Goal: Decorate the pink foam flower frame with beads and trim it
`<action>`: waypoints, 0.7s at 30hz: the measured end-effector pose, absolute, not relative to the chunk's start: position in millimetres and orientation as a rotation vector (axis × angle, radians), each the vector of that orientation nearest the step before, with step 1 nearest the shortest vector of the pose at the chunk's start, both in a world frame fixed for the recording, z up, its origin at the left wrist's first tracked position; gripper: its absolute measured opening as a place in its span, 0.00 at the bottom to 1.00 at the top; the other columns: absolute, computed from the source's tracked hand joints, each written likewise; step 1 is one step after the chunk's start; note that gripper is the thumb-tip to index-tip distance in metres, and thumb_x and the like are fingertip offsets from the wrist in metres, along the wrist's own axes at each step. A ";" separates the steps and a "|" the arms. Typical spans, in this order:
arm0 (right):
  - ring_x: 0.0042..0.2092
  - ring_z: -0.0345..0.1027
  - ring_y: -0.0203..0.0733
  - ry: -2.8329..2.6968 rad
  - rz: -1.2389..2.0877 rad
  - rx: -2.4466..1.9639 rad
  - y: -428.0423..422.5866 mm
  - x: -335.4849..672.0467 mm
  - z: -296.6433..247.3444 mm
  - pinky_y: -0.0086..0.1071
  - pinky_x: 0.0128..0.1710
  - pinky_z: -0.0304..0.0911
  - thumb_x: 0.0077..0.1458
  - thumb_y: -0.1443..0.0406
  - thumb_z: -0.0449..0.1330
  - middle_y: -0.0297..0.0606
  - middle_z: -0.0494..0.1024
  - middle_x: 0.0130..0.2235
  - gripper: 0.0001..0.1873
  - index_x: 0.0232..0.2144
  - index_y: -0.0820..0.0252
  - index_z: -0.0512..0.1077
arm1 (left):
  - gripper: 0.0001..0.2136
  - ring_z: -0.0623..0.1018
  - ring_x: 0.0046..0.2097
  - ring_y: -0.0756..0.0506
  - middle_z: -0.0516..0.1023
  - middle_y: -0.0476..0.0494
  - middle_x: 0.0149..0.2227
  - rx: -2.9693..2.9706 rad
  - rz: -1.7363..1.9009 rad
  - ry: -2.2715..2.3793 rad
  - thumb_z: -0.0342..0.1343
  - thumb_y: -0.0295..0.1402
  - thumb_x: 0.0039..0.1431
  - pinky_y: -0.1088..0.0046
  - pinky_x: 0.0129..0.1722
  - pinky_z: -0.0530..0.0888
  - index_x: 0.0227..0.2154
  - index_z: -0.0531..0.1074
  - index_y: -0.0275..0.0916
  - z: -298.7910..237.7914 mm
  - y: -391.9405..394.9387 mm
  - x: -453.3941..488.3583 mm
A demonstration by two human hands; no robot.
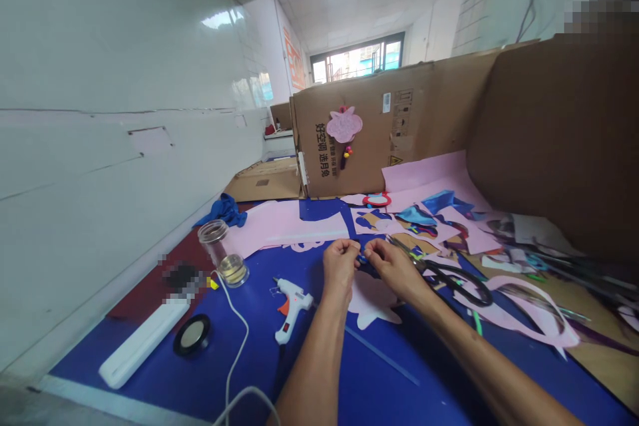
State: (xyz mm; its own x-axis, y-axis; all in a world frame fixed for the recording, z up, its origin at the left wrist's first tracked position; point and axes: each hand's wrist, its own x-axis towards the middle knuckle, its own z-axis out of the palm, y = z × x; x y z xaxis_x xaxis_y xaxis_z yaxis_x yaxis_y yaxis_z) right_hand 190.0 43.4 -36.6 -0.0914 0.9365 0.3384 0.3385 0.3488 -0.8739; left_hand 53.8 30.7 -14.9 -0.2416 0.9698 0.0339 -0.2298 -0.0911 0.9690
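Note:
My left hand (339, 265) and my right hand (394, 266) meet over the blue table cover (200, 373), fingers pinched together on a small dark blue piece (363, 258) held between them. Just under my hands lies a pale pink cut-out shape (372, 299). A white hot-glue gun (292, 303) with an orange trigger lies to the left of my left forearm. Black-handled scissors (456, 279) lie right of my right hand.
A clear jar (214, 243) lies beside its lid, with a round black disc (192, 335) and a white bar (144, 343) at left. Pink and blue scraps (429, 213) cover the far table. Cardboard boxes (379, 133) wall the back and right; one carries a pink flower.

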 end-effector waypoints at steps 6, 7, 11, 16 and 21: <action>0.29 0.64 0.43 -1.643 0.772 -1.164 43.5 190.4 -36.7 0.33 0.28 0.54 0.61 0.49 0.58 0.34 0.74 0.27 0.17 0.31 0.54 0.73 | 0.08 0.68 0.23 0.53 0.74 0.49 0.22 0.937 1.528 1.152 0.68 0.35 0.47 0.77 0.25 0.64 0.24 0.77 0.37 -13.5 29.4 54.4; 0.29 0.64 0.43 -1.640 0.777 -1.160 43.6 190.6 -36.3 0.33 0.28 0.54 0.61 0.49 0.58 0.34 0.74 0.27 0.17 0.31 0.55 0.73 | 0.08 0.68 0.23 0.53 0.74 0.49 0.22 0.932 1.525 1.153 0.68 0.36 0.47 0.77 0.25 0.64 0.25 0.77 0.37 -13.2 29.3 54.3; 0.29 0.64 0.42 -1.627 0.830 -1.163 44.0 190.9 -35.3 0.34 0.28 0.55 0.62 0.47 0.57 0.34 0.74 0.27 0.20 0.33 0.56 0.73 | 0.09 0.67 0.22 0.53 0.71 0.51 0.20 0.920 1.518 1.160 0.68 0.36 0.48 0.77 0.24 0.63 0.25 0.77 0.37 -12.5 29.5 53.9; 0.27 0.64 0.41 -1.578 0.926 -1.138 45.4 190.9 -37.7 0.33 0.27 0.56 0.62 0.49 0.57 0.32 0.73 0.27 0.17 0.34 0.55 0.72 | 0.09 0.67 0.22 0.53 0.71 0.51 0.20 0.941 1.520 1.176 0.68 0.36 0.49 0.77 0.25 0.63 0.25 0.77 0.37 -13.2 29.6 53.5; 0.26 0.61 0.39 -1.597 0.876 -1.171 45.0 190.8 -37.7 0.33 0.26 0.53 0.62 0.49 0.57 0.31 0.71 0.25 0.17 0.33 0.56 0.72 | 0.07 0.68 0.23 0.53 0.73 0.49 0.22 0.945 1.514 1.172 0.66 0.34 0.48 0.77 0.25 0.63 0.25 0.77 0.36 -14.3 29.5 54.4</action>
State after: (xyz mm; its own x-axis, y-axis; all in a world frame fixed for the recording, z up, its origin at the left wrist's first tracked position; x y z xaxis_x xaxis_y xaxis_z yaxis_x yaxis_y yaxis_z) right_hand 190.8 45.0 -37.7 -0.1041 0.9573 0.2696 0.2870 0.2884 -0.9135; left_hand 54.4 29.5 -14.3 -0.2343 0.9720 0.0176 -0.2265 -0.0722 0.9713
